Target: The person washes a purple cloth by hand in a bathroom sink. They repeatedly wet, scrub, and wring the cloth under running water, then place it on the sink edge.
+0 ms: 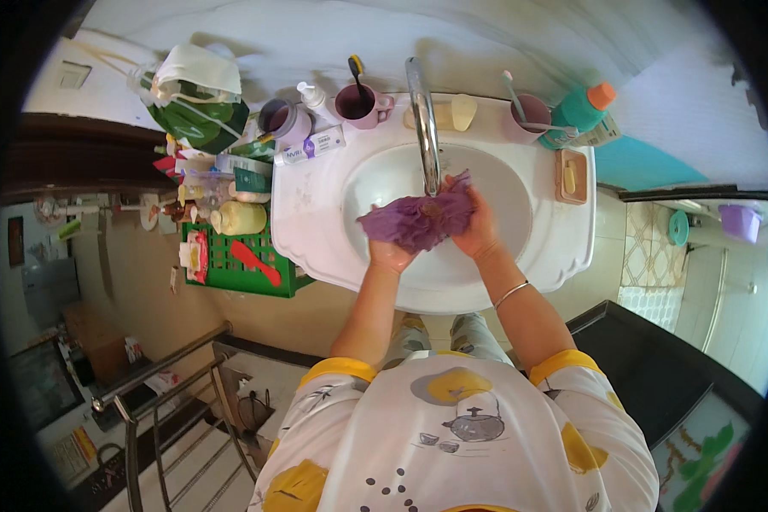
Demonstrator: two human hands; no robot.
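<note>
A bunched, wet-looking purple cloth (pixel 401 224) spans both of my hands over the white sink (pixel 508 235). My left hand (pixel 392 255) supports its left part from below, with most of the fingers hidden under the fabric. At the right end, my right hand (pixel 481 229) grips the cloth, thumb side up. Directly above the cloth hangs the spout of the chrome faucet (pixel 424 119); its tip is close to the fabric. Whether water is running I cannot tell.
Along the back ledge stand a pink mug (pixel 357 109) with a toothbrush, a toothpaste tube (pixel 312 146), a second cup (pixel 529 119) and a teal bottle (pixel 580 109). A soap dish (pixel 571 177) sits at right. Left of the sink is a green basket (pixel 222 275).
</note>
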